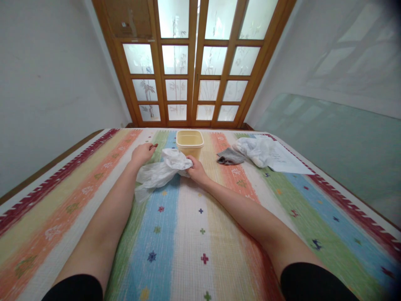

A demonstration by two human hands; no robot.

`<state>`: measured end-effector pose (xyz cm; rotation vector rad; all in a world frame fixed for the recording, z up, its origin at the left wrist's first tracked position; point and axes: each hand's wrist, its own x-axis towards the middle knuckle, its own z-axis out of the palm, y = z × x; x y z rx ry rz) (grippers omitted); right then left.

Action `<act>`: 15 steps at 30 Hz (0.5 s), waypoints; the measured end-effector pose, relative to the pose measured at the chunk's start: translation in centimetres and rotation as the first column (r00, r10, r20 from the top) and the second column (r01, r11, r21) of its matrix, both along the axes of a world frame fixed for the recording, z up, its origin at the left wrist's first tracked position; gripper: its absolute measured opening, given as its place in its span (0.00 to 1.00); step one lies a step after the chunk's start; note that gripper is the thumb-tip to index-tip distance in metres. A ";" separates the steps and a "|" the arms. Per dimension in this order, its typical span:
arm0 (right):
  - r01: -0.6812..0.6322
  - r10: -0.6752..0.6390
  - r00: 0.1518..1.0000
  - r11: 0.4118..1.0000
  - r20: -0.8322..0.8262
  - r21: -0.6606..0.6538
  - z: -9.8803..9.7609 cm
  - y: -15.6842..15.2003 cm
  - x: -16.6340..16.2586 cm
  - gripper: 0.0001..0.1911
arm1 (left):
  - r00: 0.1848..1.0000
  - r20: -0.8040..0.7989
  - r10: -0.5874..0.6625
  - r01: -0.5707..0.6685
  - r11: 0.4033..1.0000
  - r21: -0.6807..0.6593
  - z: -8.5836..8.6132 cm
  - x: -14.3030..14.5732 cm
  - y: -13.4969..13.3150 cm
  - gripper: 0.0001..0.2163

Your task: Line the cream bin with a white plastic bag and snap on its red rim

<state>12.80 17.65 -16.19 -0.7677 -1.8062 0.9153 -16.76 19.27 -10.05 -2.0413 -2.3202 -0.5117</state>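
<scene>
A crumpled white plastic bag (pixel 161 169) lies between my hands, its left end spread thin over the cloth. My right hand (pixel 197 170) is closed on the bag's bunched right end. My left hand (pixel 142 154) is to the left of the bag, fingers closed, with a small dark brown piece (pixel 153 146) showing at the fingertips; its kind is too small to tell. Just behind the bag stands an open, pale yellow plastic container (pixel 190 140). Its inside bottom is hidden from this angle.
On the right lie a grey cloth (pixel 231 157) with a dark patch, another crumpled white plastic bag (pixel 255 150) and a printed paper sheet (pixel 290 161). A striped tablecloth (pixel 191 242) covers the table. Walls flank it, and wood-framed glass doors (pixel 192 79) stand beyond.
</scene>
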 end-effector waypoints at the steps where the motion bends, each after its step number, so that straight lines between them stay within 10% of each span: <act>1: -0.019 0.019 0.999 1.000 -0.026 -0.018 -0.1 0.2 0.0 0.12 | 1.000 -0.012 0.003 -0.003 1.000 -0.008 -0.4 -0.1 0.1 0.20; 9: -0.227 0.211 0.972 0.954 -0.103 -0.196 0.0 0.5 -0.1 0.14 | 0.997 0.031 -0.075 0.079 0.984 -0.162 -1.3 -0.2 0.3 0.18; 15: -0.287 0.246 0.950 0.930 -0.191 -0.231 3.0 0.2 0.9 0.18 | 0.977 0.131 -0.165 0.180 0.978 -0.108 1.4 1.3 -0.8 0.18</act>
